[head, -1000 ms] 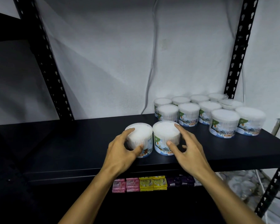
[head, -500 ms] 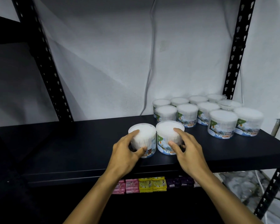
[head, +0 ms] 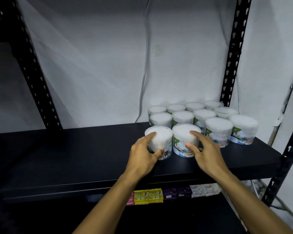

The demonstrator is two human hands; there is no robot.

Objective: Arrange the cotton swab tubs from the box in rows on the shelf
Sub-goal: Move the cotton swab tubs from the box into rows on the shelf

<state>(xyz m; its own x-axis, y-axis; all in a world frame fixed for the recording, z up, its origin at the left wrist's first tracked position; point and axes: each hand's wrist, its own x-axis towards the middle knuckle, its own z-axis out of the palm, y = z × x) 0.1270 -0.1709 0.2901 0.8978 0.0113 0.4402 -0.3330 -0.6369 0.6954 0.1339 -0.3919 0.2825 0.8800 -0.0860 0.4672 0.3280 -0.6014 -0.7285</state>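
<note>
Two round clear cotton swab tubs with white lids stand side by side on the black shelf (head: 74,157). My left hand (head: 142,156) grips the left tub (head: 161,137), thumb in front and fingers over the lid edge. My right hand (head: 205,152) holds the right tub (head: 184,134) the same way. Both tubs sit at the left end of the front row, next to several more tubs (head: 218,130) lined up in rows toward the right rear corner. The box is out of sight.
Black perforated uprights (head: 233,53) frame the shelf against a white wall with a hanging cable (head: 145,73). Below, soap packs (head: 156,195) line the lower shelf's front. The left half of the black shelf is bare.
Both hands have pushed the two tubs to the right and back, closing the gap to the front row of tubs.
</note>
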